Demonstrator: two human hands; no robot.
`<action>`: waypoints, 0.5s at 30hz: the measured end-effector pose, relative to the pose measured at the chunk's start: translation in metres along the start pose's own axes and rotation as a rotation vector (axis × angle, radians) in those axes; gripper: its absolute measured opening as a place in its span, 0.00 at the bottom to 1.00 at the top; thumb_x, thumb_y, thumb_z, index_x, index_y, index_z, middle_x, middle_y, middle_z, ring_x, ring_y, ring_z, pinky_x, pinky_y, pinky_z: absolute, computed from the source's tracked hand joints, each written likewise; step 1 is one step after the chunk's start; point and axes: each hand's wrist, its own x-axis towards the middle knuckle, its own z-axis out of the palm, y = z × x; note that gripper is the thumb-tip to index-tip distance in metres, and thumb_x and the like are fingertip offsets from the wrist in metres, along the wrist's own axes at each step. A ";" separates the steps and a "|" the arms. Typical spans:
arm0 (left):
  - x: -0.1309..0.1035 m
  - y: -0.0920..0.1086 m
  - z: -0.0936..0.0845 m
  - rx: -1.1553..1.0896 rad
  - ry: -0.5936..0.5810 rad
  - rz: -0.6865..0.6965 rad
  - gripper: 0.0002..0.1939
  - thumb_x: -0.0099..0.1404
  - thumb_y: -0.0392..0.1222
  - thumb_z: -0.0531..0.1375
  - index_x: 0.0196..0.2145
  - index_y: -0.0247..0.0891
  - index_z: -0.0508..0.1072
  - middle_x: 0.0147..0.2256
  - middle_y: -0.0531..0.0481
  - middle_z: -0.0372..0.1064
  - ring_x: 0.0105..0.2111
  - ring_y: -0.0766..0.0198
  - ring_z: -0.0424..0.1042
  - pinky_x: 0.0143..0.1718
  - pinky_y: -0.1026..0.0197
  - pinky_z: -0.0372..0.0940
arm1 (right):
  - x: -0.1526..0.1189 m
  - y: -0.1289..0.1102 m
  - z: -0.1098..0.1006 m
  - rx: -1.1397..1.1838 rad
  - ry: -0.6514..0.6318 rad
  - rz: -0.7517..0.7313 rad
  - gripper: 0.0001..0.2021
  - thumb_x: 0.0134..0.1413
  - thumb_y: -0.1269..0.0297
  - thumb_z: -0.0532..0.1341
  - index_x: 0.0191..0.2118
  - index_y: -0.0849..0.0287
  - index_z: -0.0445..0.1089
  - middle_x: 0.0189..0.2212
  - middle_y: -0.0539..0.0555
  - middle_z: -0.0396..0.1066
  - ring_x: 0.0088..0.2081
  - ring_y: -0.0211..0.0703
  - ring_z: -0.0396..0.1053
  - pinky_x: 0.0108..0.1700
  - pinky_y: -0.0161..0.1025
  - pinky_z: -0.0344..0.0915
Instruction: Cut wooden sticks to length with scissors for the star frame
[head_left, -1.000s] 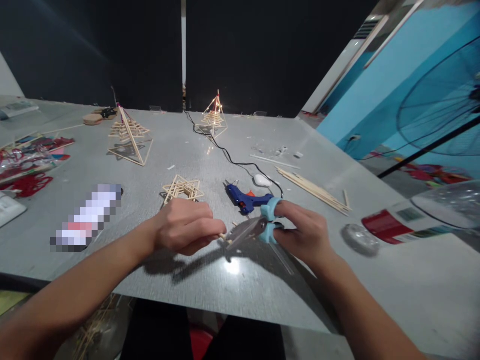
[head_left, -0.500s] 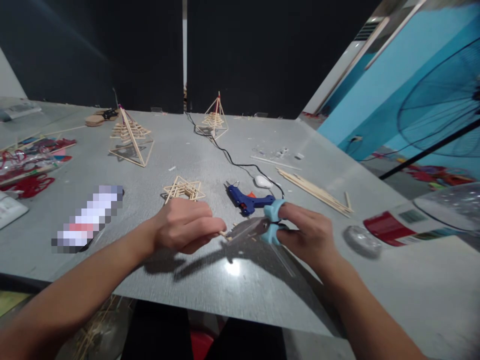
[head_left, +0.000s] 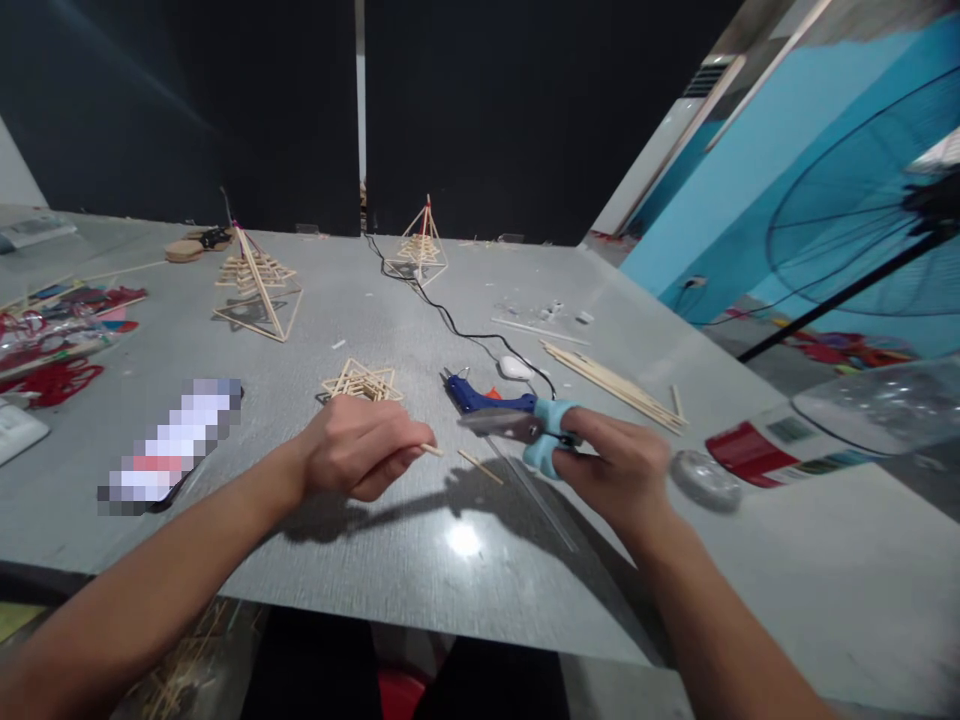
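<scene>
My left hand (head_left: 360,447) is closed around a thin wooden stick (head_left: 431,450), whose short end pokes out past the fingertips. In my right hand (head_left: 619,455) are scissors (head_left: 510,424) with light blue handles, their blades pointing left toward the stick but apart from it. On the table between the hands lies a short piece of stick (head_left: 481,466). A star-shaped stick frame (head_left: 364,378) sits just behind my left hand, partly hidden by it. Behind the scissors rests a blue glue gun (head_left: 472,394), and a clear glue stick (head_left: 536,497) lies below them.
Two stick pyramids (head_left: 257,280) stand toward the back of the grey table (head_left: 360,560). A phone (head_left: 176,440) lies at left near a pile of red scraps (head_left: 60,330). Long sticks (head_left: 611,385) and a plastic bottle (head_left: 780,440) are at right. A black cord (head_left: 465,328) crosses the middle.
The scissors have drawn back to the right, away from the stick. A short stick piece now shows on the table between my hands. The view has shifted slightly.
</scene>
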 end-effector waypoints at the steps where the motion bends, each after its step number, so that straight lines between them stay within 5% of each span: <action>1: 0.000 0.000 0.000 -0.004 0.000 -0.003 0.08 0.76 0.36 0.51 0.45 0.38 0.70 0.26 0.56 0.67 0.22 0.68 0.64 0.22 0.63 0.57 | 0.001 0.000 0.001 -0.001 0.005 0.008 0.07 0.54 0.74 0.61 0.30 0.53 0.67 0.19 0.44 0.66 0.18 0.34 0.61 0.23 0.33 0.59; 7: -0.001 -0.002 0.001 -0.028 0.020 0.024 0.07 0.75 0.35 0.52 0.45 0.37 0.70 0.26 0.56 0.64 0.22 0.67 0.63 0.23 0.63 0.56 | 0.006 -0.006 0.004 0.077 -0.039 -0.025 0.05 0.55 0.71 0.61 0.34 0.53 0.66 0.26 0.47 0.73 0.24 0.38 0.71 0.28 0.33 0.64; 15: 0.000 -0.001 -0.001 -0.018 0.022 0.021 0.07 0.73 0.33 0.52 0.45 0.38 0.69 0.25 0.56 0.64 0.21 0.67 0.63 0.22 0.62 0.57 | 0.006 -0.007 0.004 0.092 -0.040 -0.036 0.10 0.50 0.78 0.60 0.33 0.54 0.66 0.23 0.46 0.72 0.22 0.36 0.69 0.25 0.32 0.61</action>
